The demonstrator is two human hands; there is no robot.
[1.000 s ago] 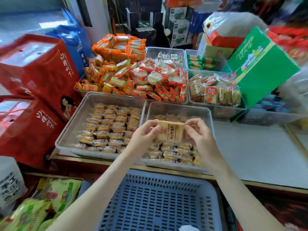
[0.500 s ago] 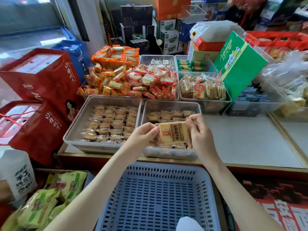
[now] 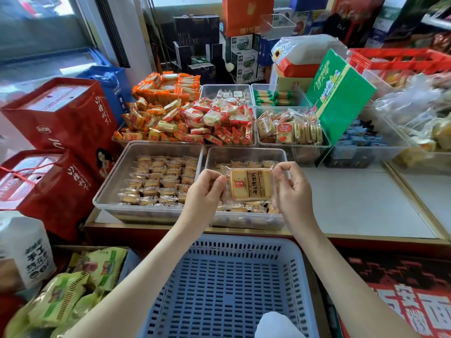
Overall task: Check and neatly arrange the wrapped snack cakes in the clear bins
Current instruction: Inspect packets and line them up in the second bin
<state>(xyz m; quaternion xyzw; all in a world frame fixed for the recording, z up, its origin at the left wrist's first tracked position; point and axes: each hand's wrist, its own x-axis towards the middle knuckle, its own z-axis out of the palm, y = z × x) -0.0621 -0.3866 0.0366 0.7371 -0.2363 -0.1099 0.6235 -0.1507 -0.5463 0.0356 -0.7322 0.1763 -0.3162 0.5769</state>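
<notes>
Both hands are up over the counter holding one square, tan snack cake in a clear wrapper [image 3: 251, 185]. The left hand [image 3: 205, 189] pinches the wrapper's left edge and the right hand [image 3: 292, 191] pinches the right edge, fingers curled, so it sits flat-on to the camera with the printed label showing. It's lifted just above the right-hand clear plastic bin [image 3: 246, 156], which has more of the same cakes [image 3: 244, 207] lying inside. The clear bin to its left [image 3: 122, 172] has its cakes lined up in tidy rows [image 3: 161, 181]. A blue slotted plastic basket [image 3: 219, 276] sits below the forearms, and red gift bags [image 3: 61, 118] are stacked off to the left.
</notes>
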